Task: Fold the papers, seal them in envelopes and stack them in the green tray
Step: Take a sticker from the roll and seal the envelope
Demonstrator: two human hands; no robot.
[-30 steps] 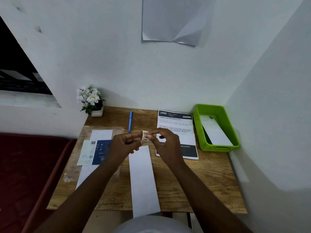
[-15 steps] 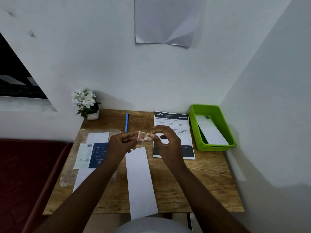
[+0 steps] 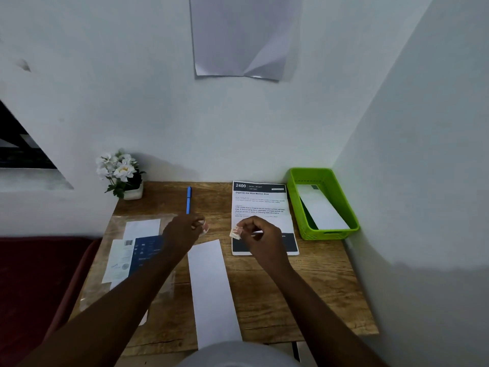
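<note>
Two envelopes (one tray)

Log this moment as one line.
left hand: holds small sticker roll | right hand: pinches torn sticker piece | long white envelope: on table, unsealed

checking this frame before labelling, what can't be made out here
Head view only:
- Roll in left hand: mostly hidden by fingers.
- Sticker piece pinched by right hand: print too small.
- White envelope: near end cut off by clothing.
- Printed sheet: body text blurred.
</note>
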